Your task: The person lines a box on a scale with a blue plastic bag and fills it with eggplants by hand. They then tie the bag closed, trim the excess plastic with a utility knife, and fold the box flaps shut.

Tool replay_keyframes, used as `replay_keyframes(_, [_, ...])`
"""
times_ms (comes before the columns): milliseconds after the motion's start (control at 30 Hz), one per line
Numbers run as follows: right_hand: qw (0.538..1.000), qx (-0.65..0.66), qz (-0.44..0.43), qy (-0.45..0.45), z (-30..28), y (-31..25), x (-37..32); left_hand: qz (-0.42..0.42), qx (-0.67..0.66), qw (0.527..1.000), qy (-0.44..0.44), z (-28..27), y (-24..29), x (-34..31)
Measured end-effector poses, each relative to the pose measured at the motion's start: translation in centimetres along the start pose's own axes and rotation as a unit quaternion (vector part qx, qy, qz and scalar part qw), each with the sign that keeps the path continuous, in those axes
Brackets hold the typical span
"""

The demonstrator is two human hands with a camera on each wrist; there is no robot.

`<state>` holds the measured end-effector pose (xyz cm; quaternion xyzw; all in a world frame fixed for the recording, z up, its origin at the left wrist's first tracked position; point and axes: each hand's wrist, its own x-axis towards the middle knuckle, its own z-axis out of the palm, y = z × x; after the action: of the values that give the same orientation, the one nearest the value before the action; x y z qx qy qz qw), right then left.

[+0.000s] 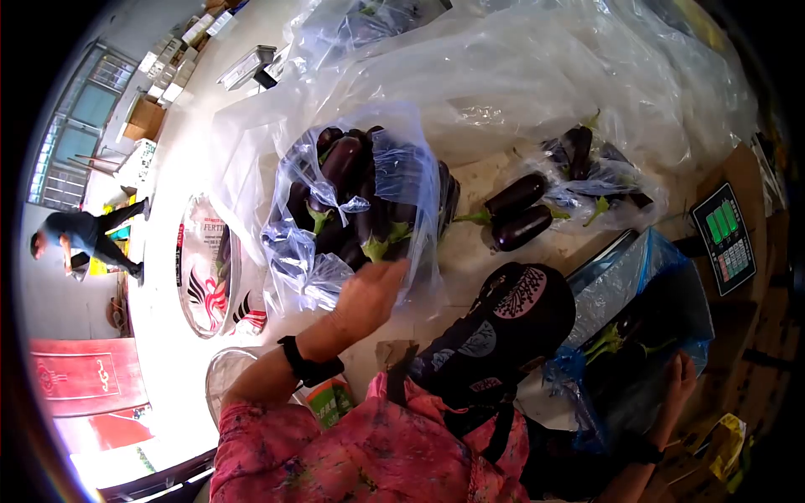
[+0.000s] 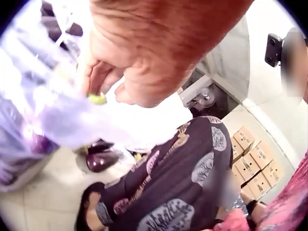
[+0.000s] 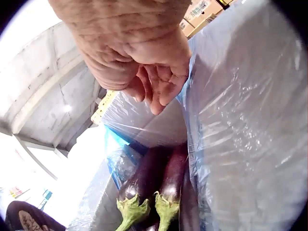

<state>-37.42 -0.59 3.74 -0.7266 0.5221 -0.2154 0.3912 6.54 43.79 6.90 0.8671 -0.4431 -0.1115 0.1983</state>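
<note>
My left hand (image 1: 373,293) is at the near side of a clear plastic bag (image 1: 423,159) filled with dark purple eggplants (image 1: 342,165). In the left wrist view its fingers curl at a green eggplant stem (image 2: 97,99), pinching it; the eggplant's body is hidden behind the bag's film. On the right, my right hand (image 1: 681,377) hangs over the rim of a box lined with blue-tinted plastic (image 3: 240,130). Its fingers are loosely bent with nothing between them. Below it in the right wrist view lie eggplants (image 3: 171,183) with green caps, inside the liner.
Loose eggplants (image 1: 521,228) lie on the floor beyond my knee (image 1: 528,293), near a smaller plastic bag (image 1: 616,180) of eggplants. A scale display (image 1: 723,239) stands at right. A printed sack (image 1: 205,285) is at left. Another person (image 1: 92,239) is farther off.
</note>
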Motion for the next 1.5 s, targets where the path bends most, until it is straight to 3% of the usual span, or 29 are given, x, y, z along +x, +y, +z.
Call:
replay_keyframes(33, [1.000,-0.002,-0.008,0.007,-0.2,0.4,-0.1,0.054,0.032,0.993,0.097,-0.6,-0.4,0.8])
replay_keyframes(133, [1.000,-0.003,-0.022,0.004,0.2,-1.9,-1.2,0.004,-0.015,0.990,0.140,-2.6,-1.4,1.9])
replay_keyframes(267, [0.998,-0.035,-0.039,-0.024,0.0,0.5,-0.5,-0.099,-0.023,0.990,0.096,-1.4,-8.2,3.1])
replay_keyframes(433, [0.999,-0.009,-0.010,-0.045,0.7,-1.9,-1.1,-0.119,0.160,0.952,0.234,-3.6,-17.9,3.2])
replay_keyframes(467, [0.999,-0.017,-0.016,-0.047,0.8,-3.1,-1.3,-0.188,0.209,0.929,0.241,-4.7,-19.6,2.8])
replay_keyframes(533, [0.998,-0.024,-0.020,-0.047,0.8,-4.2,-1.7,-0.233,0.196,0.919,0.250,-7.7,-21.7,2.0])
replay_keyframes(600, [0.999,-0.023,-0.020,-0.045,1.2,-4.8,-1.6,-0.238,0.182,0.897,0.325,-9.6,-22.6,1.6])
replay_keyframes(633, [0.998,-0.032,-0.022,-0.048,1.4,-5.0,-1.6,-0.291,0.138,0.884,0.338,-9.9,-22.7,1.6])
replay_keyframes(667, [0.998,-0.041,-0.023,-0.050,1.4,-5.1,-1.6,-0.342,0.093,0.868,0.347,-10.5,-21.0,2.1])
replay_keyframes(700, [0.997,-0.051,-0.024,-0.052,1.4,-5.1,-1.7,-0.243,0.033,0.898,0.366,-10.4,-19.4,2.3])
replay_keyframes(733, [0.998,-0.039,-0.029,-0.044,1.7,-5.0,-1.7,-0.162,0.060,0.922,0.346,-9.7,-17.4,2.8])
replay_keyframes(800, [0.999,-0.016,-0.041,-0.030,2.5,-4.8,-1.4,-0.054,0.042,0.958,0.277,-8.6,-13.4,4.2])
replay_keyframes(900, [0.999,-0.017,-0.018,-0.042,3.2,-6.5,-1.3,-0.066,0.165,0.957,0.231,-6.2,-13.8,7.6])
replay_keyframes(1000, [0.997,-0.013,-0.045,-0.063,3.5,-7.5,-1.4,-0.219,0.178,0.944,0.171,-3.7,-16.7,10.0])
replay_keyframes(1033, [0.997,-0.018,-0.040,-0.067,3.4,-7.8,-1.5,-0.231,0.176,0.940,0.178,-3.0,-17.5,10.7])
replay_keyframes(1133, [0.996,-0.025,-0.025,-0.078,3.5,-8.5,-2.2,-0.193,0.130,0.951,0.204,-3.4,-17.4,10.4])
replay_keyframes(1200, [0.997,-0.019,-0.018,-0.073,3.5,-8.2,-2.7,-0.094,0.090,0.960,0.249,-4.3,-15.8,9.5])
replay_keyframes(1267, [0.997,-0.016,-0.033,-0.074,3.3,-7.9,-2.6,-0.065,0.002,0.968,0.242,-6.7,-12.0,8.8])
replay_keyframes(1367, [0.996,-0.018,-0.014,-0.085,3.7,-8.0,-2.0,-0.044,-0.211,0.935,0.282,-10.4,-6.2,8.9])
replay_keyframes(1400, [0.996,-0.022,0.002,-0.087,3.6,-8.1,-1.9,-0.055,-0.343,0.901,0.261,-12.0,-3.3,9.2])
replay_keyframes(1500, [0.996,-0.029,-0.022,-0.084,4.6,-8.8,-1.6,0.030,-0.539,0.816,0.207,-13.9,0.7,11.2])
